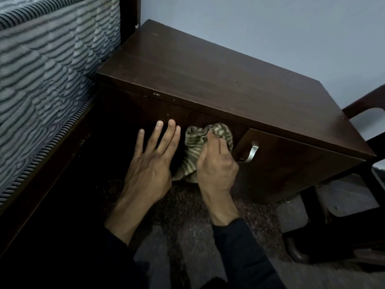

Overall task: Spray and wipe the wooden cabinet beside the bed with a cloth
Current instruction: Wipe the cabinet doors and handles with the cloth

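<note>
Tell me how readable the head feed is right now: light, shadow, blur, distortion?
Head view: dim bluish light; the cabinet top reads fine, but its front beside the left hand sinks into near-black shadow. Head view: the cloth in the right hand is sharp enough to show stripes; the handle catches a faint glint. Head view: wide-angle distortion curves the mattress edge.
</note>
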`<state>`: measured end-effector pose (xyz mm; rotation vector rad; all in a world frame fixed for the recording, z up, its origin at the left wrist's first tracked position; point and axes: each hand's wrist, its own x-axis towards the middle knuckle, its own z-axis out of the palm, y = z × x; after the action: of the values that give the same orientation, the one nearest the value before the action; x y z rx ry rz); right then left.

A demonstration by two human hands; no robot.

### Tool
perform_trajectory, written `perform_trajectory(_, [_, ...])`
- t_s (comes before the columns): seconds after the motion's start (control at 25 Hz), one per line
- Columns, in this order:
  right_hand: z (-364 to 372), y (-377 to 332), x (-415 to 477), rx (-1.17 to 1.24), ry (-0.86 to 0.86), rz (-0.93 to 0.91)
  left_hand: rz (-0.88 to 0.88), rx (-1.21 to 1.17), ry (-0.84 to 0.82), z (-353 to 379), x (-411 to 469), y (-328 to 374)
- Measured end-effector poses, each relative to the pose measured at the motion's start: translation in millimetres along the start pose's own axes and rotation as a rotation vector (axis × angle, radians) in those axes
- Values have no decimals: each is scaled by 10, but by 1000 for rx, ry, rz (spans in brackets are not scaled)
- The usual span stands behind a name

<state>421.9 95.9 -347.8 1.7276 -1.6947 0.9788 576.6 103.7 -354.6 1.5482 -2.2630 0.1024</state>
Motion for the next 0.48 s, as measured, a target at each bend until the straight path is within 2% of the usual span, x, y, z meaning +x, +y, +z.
perform_trajectory(0.08, [119,28,-284,-54,-207,40,-6,-5,3,1,6,7])
perform_trajectory(0.16, [122,209,-657,-70,-523,250,-11,2,-2,-16,-5,2])
perform_trajectory(0.2, [101,333,-792,-56,-584,331,-9,7,2,-25,-8,-1])
perform_trajectory(0.24, [69,434,-865,-7,-541,339,-7,10,4,-25,-10,-6])
perform_trajectory(0.28, [32,506,-870,84,-423,290,-5,14,3,-19,-6,-9])
perform_trajectory(0.4, [-34,408,-535,334,64,137,-17,19,-8,11,-6,11])
perform_trajectory(0.48, [30,285,-182,374,200,174,-15,27,0,20,11,29])
